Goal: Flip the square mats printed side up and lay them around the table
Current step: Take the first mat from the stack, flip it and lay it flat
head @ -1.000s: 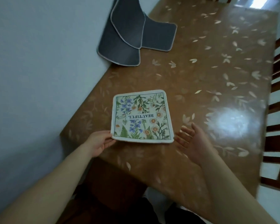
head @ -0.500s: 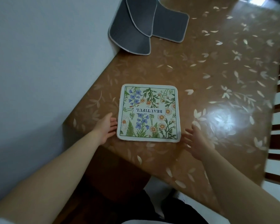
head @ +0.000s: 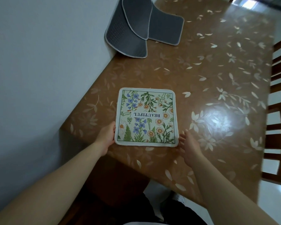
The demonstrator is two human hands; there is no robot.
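Note:
A square mat (head: 146, 116) with a flower print and the word BEAUTIFUL lies printed side up near the table's front left corner. My left hand (head: 106, 136) touches its left near corner, fingers against the edge. My right hand (head: 187, 144) is open just off the mat's right near corner, fingers spread, holding nothing. At the back left, grey mats (head: 128, 31) lean backside out against the wall, and another grey mat (head: 166, 30) lies flat beside them.
The brown table (head: 217, 82) has a glossy leaf-patterned cover and a bright light reflection at the right. A white wall (head: 39, 70) runs along its left side. A wooden chair (head: 279, 111) stands at the right edge.
The printed mat has been squared up near the front edge. Both hands have closed in on its near corners, and the view has shifted slightly.

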